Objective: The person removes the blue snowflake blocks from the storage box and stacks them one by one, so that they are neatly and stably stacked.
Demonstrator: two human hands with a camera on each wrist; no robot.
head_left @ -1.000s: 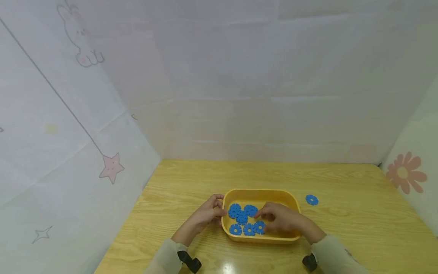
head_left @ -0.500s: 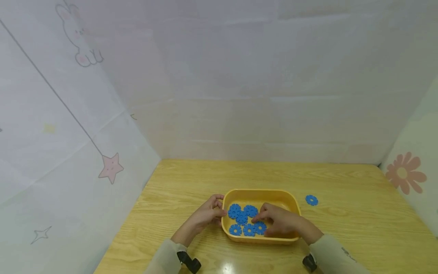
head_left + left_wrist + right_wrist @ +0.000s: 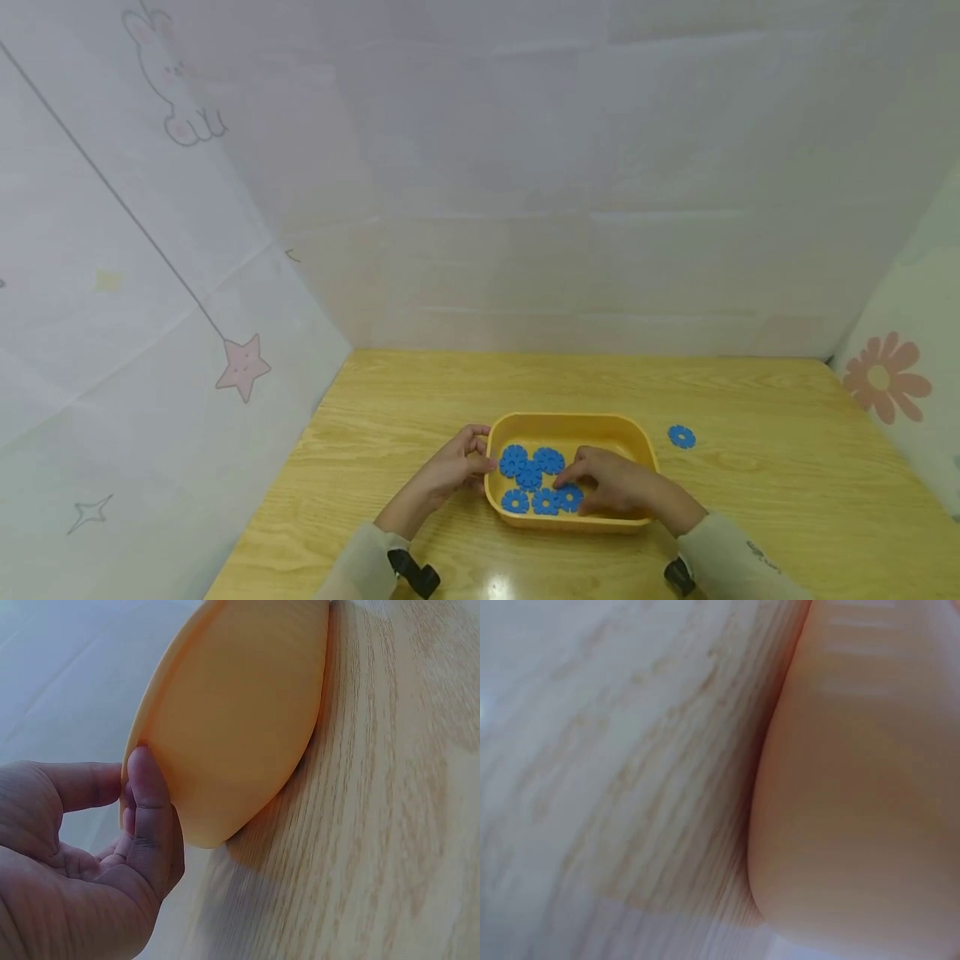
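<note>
A yellow plastic tub (image 3: 600, 429) stands on the wooden table, with several blue snowflake discs (image 3: 529, 477) lying flat in its left half. At the tub's left end my left hand (image 3: 452, 463) pinches the rim, thumb on one side and fingers on the other. The left wrist view shows this hand (image 3: 112, 840) against the tub's outer wall (image 3: 240, 712). My right hand (image 3: 615, 479) reaches down into the tub, curled, with index fingertip and thumb at opposite edges of a blue snowflake disc (image 3: 570, 497). The right wrist view shows only the tub's outside (image 3: 855, 787), no hand.
One more blue snowflake disc (image 3: 682, 437) lies on the table (image 3: 420, 387) to the right of the tub. Pale printed cloth walls (image 3: 480, 250) rise along the table's back and both sides.
My right index finger has shifted slightly towards me and left over the lower right disc. The left hand keeps its hold on the rim, and the tub stays in place.
</note>
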